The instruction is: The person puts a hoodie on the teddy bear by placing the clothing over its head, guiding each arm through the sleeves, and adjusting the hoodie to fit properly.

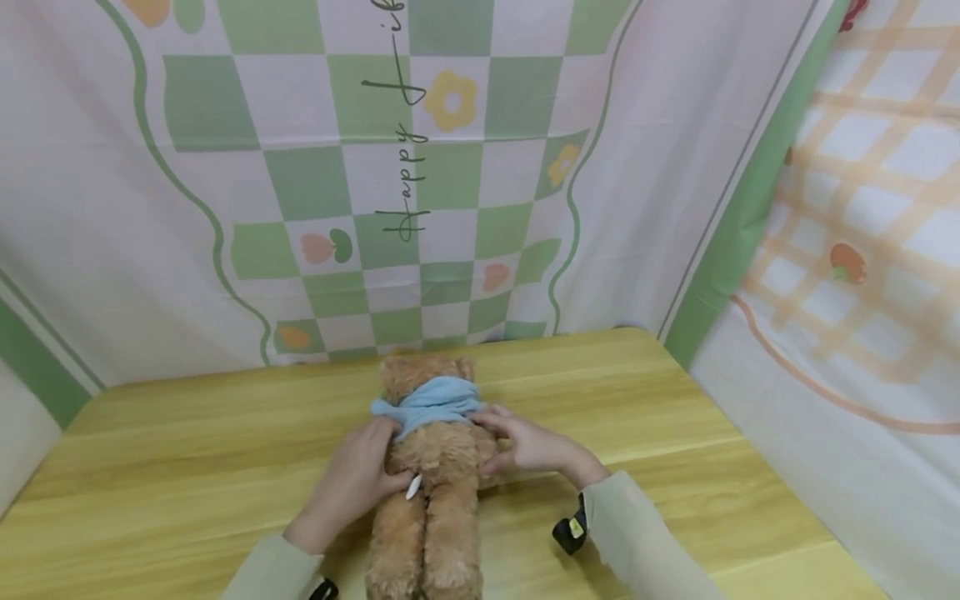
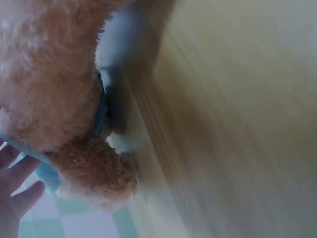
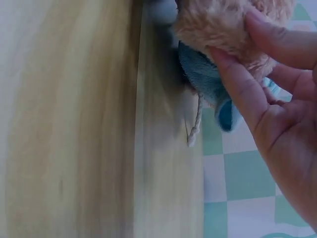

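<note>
A brown plush teddy bear (image 1: 450,525) lies on the table, legs toward me, with a small white tag (image 1: 413,487) at its lower body. A light blue garment (image 1: 438,400) is bunched around its upper body. My left hand (image 1: 360,471) holds the bear's left-hand side in the head view, thumb beside the tag and other fingers near the garment's hem. In the left wrist view, those fingers (image 2: 20,176) are spread beside the blue edge. On the opposite side, my right hand (image 3: 287,109) pinches the bear's furry arm (image 3: 218,29) between thumb and index finger.
The wood-grain table (image 1: 225,433) extends to both sides of the bear. Behind it hangs a green-and-white checked cloth (image 1: 450,175), and an orange plaid cloth (image 1: 870,208) hangs at right. A pale cord (image 3: 195,126) dangles by the garment.
</note>
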